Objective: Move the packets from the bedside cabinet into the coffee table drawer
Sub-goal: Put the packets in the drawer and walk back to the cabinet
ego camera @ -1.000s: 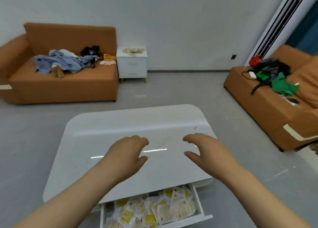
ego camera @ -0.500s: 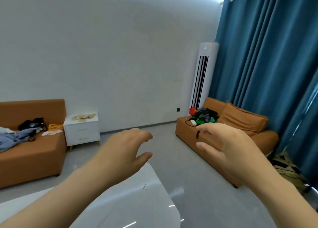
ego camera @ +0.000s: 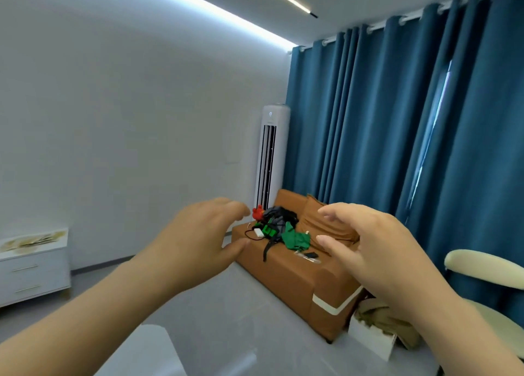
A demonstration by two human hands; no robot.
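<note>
Fingers [ego camera: 235, 207] lax, empty | pkts [ego camera: 31, 241] — pale yellow, flat atop cabinet [ego camera: 34, 276]

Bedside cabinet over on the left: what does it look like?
The bedside cabinet is white and boxy, cut off by the picture's left edge. Two shut drawers show in front, each with a thin gold handle. It stands upright on the grey floor against the white wall. Yellowish packets lie heaped on top. Nothing else touches it.
</note>
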